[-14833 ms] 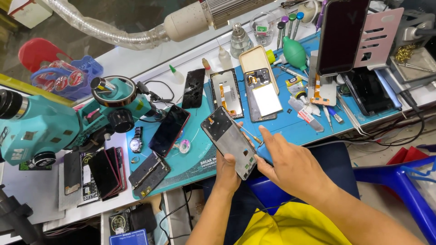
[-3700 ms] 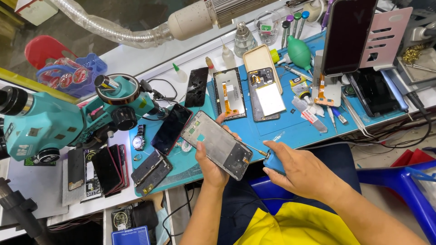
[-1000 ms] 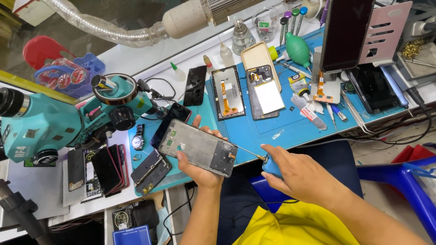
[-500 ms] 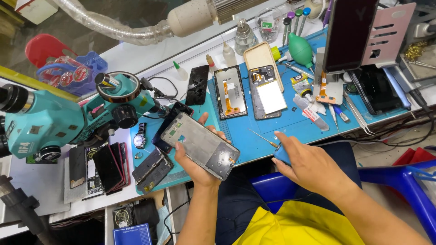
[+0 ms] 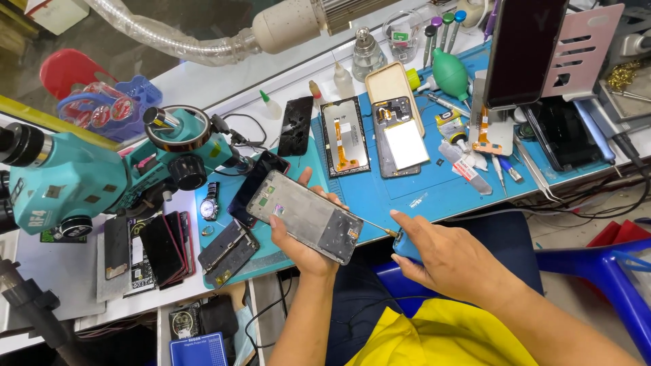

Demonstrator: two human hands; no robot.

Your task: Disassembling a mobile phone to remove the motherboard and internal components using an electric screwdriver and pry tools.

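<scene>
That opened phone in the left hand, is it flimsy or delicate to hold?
Probably light and fairly stiff: the phone frame is a thin flat slab that the left hand carries alone, gripped by its edges. Likely delicate too, since its insides lie bare, with small parts showing. The right hand puts a screwdriver tip at its corner, so a hard push might make it slip.

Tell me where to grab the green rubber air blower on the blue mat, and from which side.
Grip the air blower around its round green bulb, coming from above. It lies on its side on the blue mat; the bulb is its widest part, and tools crowd it alongside.
</scene>
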